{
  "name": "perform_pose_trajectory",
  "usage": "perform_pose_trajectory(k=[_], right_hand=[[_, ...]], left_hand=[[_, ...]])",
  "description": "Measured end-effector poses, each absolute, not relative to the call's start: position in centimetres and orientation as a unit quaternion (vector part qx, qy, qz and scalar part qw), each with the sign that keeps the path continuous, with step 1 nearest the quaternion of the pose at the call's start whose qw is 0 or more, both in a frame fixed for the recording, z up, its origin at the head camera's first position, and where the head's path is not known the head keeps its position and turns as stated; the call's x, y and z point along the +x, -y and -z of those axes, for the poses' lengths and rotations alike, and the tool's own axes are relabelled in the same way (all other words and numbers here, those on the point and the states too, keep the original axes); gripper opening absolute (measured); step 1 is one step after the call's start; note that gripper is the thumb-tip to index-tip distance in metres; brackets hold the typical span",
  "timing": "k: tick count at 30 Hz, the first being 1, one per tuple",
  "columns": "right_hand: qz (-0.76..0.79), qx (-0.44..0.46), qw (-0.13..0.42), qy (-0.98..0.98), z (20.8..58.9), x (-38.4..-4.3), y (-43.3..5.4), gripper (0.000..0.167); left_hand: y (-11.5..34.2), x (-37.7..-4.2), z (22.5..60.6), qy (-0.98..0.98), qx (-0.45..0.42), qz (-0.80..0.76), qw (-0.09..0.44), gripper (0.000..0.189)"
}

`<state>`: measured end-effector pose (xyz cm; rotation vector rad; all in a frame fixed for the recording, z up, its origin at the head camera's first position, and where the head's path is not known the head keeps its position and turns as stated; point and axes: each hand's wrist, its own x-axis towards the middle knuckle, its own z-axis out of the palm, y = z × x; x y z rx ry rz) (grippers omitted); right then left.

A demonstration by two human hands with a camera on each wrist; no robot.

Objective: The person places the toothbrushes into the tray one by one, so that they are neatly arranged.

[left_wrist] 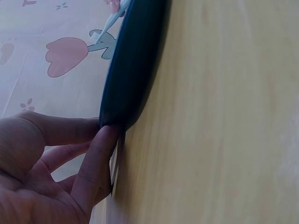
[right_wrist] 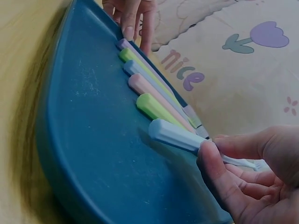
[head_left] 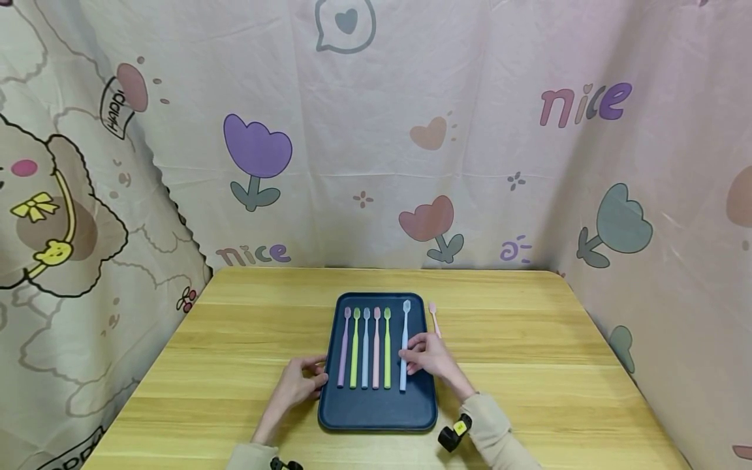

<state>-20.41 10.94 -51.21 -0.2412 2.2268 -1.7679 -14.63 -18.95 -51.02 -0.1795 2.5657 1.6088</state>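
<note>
My right hand (head_left: 427, 354) pinches a light blue toothbrush (right_wrist: 175, 135) between thumb and fingers. The brush is over the right part of a dark blue tray (head_left: 376, 411), its head pointing to the far side. In the right wrist view its handle end stands a little above the tray, with a shadow beneath. To its left several toothbrushes lie side by side in a row: purple (head_left: 344, 349), green (head_left: 355, 352), blue (head_left: 366, 352), pink (head_left: 376, 352) and green (head_left: 387, 352). My left hand (head_left: 298, 385) holds the tray's left rim between thumb and fingers.
Another pink toothbrush (head_left: 433, 313) lies on the wooden table (head_left: 517, 346) just right of the tray, partly hidden behind my right hand. A printed curtain (head_left: 352, 130) hangs along the table's back and sides.
</note>
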Motion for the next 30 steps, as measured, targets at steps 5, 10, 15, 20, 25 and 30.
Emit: perform_pose_trajectory(k=[5,10,15,20,25,30], right_hand=[[0.604,-0.094,0.145,-0.778,51.5,-20.5,-10.7,0.026],[0.596,-0.097,0.143,-0.785,51.5,-20.6,-10.3,0.026],[0.582,-0.084,0.135,-0.797,51.6,-20.6,-9.9,0.024],[0.555,-0.077,0.119,-0.82,51.6,-20.6,-9.6,0.023],[0.539,-0.073,0.113,-0.832,51.8,-20.6,-9.5,0.021],[0.534,-0.084,0.108,-0.834,51.8,-20.6,-9.5,0.021]], left_hand=[[19.0,-14.6,51.0,-0.848,-0.056,-0.524,0.053,0.042],[19.0,-14.7,51.0,-0.849,-0.054,-0.522,0.052,0.042],[19.0,-14.7,51.0,-0.849,-0.052,-0.524,0.052,0.042],[19.0,-14.7,51.1,-0.848,-0.049,-0.524,0.051,0.042],[19.1,-14.7,51.1,-0.848,-0.042,-0.526,0.048,0.043],[19.0,-14.6,51.1,-0.847,-0.046,-0.527,0.05,0.042]])
